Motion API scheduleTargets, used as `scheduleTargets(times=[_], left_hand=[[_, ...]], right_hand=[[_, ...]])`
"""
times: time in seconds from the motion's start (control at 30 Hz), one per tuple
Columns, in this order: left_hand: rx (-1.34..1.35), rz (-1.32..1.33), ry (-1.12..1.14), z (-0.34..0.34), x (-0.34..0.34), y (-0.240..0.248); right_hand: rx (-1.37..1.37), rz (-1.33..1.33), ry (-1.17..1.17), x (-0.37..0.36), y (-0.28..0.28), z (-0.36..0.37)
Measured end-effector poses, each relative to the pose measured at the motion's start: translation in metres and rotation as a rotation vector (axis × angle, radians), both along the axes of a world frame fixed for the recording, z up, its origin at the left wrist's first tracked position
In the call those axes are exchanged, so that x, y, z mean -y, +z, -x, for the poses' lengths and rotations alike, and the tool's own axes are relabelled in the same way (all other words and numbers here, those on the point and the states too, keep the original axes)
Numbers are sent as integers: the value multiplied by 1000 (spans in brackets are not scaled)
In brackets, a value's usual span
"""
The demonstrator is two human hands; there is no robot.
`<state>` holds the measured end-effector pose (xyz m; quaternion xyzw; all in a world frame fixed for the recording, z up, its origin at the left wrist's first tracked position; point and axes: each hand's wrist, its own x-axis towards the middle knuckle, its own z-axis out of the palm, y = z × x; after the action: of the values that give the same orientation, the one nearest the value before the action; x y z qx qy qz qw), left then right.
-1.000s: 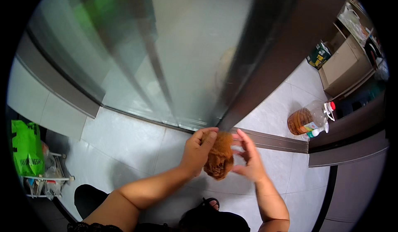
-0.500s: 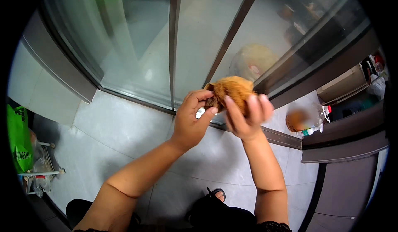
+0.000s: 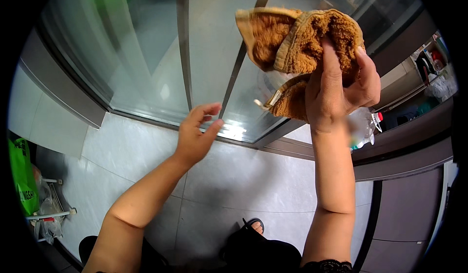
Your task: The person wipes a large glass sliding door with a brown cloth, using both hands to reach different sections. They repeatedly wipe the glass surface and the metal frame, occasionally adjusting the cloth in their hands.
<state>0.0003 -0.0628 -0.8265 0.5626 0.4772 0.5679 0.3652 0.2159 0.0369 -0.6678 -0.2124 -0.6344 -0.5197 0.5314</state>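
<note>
Left hand (image 3: 194, 135) lower, fingers (image 3: 208, 110) loosely curved — right hand (image 3: 339, 90) raised higher, gripping, right forearm (image 3: 335, 170) upright

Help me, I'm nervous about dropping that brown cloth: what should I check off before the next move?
1. Right hand holds the brown cloth: ok, fingers pressed into it.
2. Left hand free: ok, empty, fingers loosely curled.
3. Cloth opened flat: not ok, folded, with loose flaps.
4. Cloth clear of the glass door: cannot tell from this one view.
5. Right forearm clear of the red-capped bottle: cannot tell, the arm hides part of it.
</note>
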Motion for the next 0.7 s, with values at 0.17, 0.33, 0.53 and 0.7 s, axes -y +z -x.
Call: scheduleTargets(times=[0.17,0.33,0.53,0.7], left_hand=[[-336,-276,306,37,-3,3],[-772,-452,441,67,-8,10],[-1020,-349,471,81,-5,1],[-1021,-334,470,76,-9,-3]], right_hand=[[203,395,214,13,-130,-20],[592,644,88,35,-242,-53],[275,158,-11,7,-42,-38],[29,139,-113,7,32,-16]])
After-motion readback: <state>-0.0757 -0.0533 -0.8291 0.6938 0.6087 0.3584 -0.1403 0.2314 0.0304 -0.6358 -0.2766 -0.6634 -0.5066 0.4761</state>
